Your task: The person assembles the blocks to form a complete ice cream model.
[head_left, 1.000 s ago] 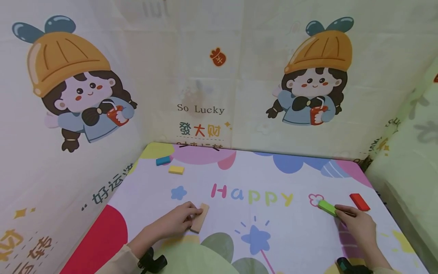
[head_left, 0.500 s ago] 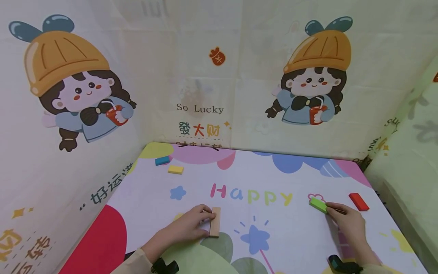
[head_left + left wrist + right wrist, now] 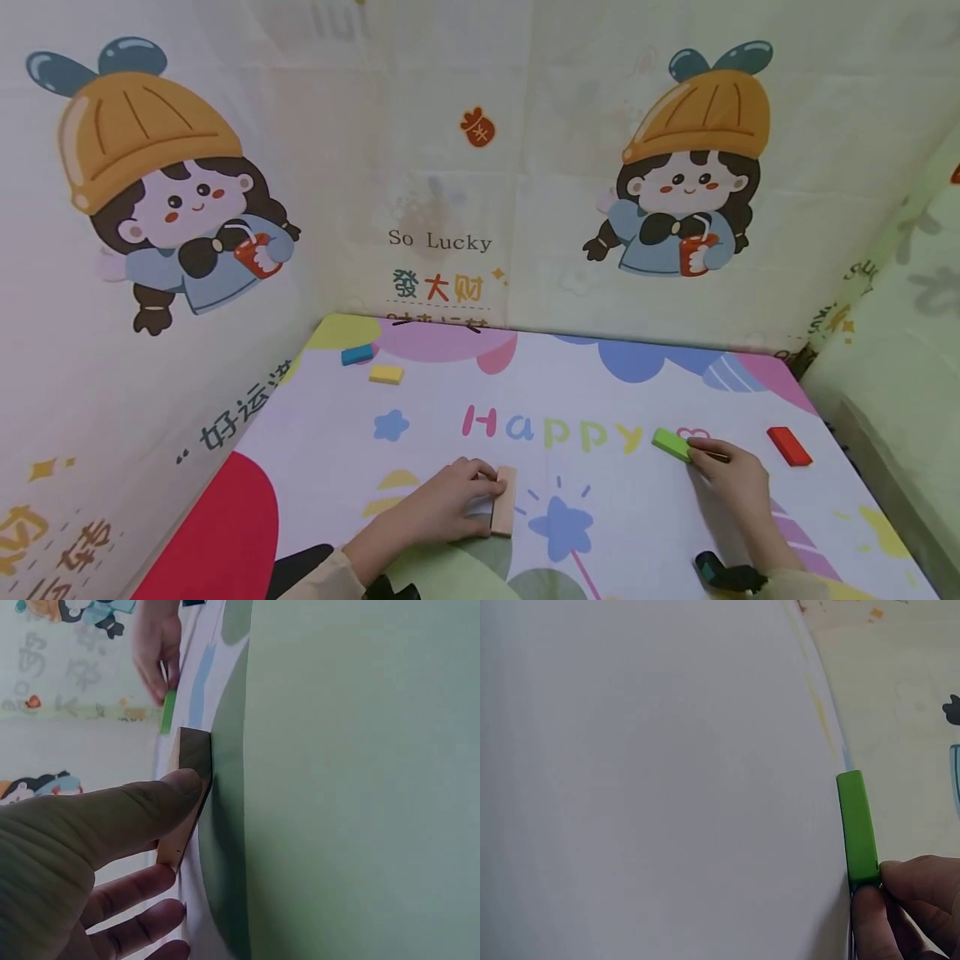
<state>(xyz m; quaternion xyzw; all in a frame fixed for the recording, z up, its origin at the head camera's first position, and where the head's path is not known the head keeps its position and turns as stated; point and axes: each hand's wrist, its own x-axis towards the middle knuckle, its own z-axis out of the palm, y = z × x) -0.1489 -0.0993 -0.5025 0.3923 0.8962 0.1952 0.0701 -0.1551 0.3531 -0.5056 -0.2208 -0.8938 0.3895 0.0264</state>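
A plain wooden block [image 3: 505,502] stands near the front middle of the table, its long side pointing away; the left hand [image 3: 450,502] pinches it between thumb and fingers. In the left wrist view the thumb of the left hand [image 3: 97,855] lies on the near face of the wooden block [image 3: 176,832]. Further right, the right hand [image 3: 731,479] pinches one end of a green block [image 3: 671,445], just right of the printed "Happy". The right wrist view shows thumb and fingertips of the right hand [image 3: 915,907] on the lower end of the green block [image 3: 859,829].
A red block [image 3: 789,447] lies near the right edge of the table [image 3: 570,375]. At the back left are a blue block [image 3: 357,355] and a yellow block [image 3: 386,375]. Printed cloth walls rise behind and at both sides.
The left hand has moved right with the wooden block, which has turned from slanted to nearly straight. The right hand has moved left with the green block, so the two are closer together.
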